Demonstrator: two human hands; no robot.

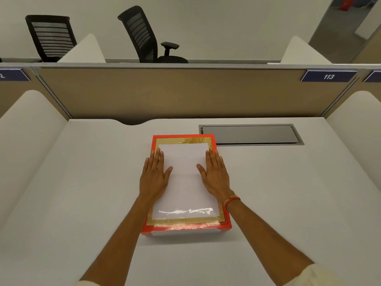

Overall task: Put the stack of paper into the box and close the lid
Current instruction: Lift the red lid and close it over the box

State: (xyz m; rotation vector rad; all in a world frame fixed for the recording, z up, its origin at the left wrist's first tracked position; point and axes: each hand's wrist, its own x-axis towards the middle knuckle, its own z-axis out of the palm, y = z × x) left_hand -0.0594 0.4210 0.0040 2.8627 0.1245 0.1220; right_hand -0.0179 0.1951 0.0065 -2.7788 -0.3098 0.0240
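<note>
A flat box (186,223) lies in the middle of the white desk, its long side running away from me. Its top is glossy: a red rim, a gold patterned border and a white centre panel (184,182). At the near edge the red lid sits over a white base (185,233). No stack of paper shows outside the box. My left hand (154,174) lies palm down on the left side of the top. My right hand (215,174), with a red thread at the wrist, lies flat on the right side. Neither hand grips anything.
A grey cable hatch (250,134) is set into the desk (82,193) just beyond the box on the right. A tan partition (185,93) closes the back, and white dividers stand at both sides. Two black office chairs (142,36) stand behind the partition.
</note>
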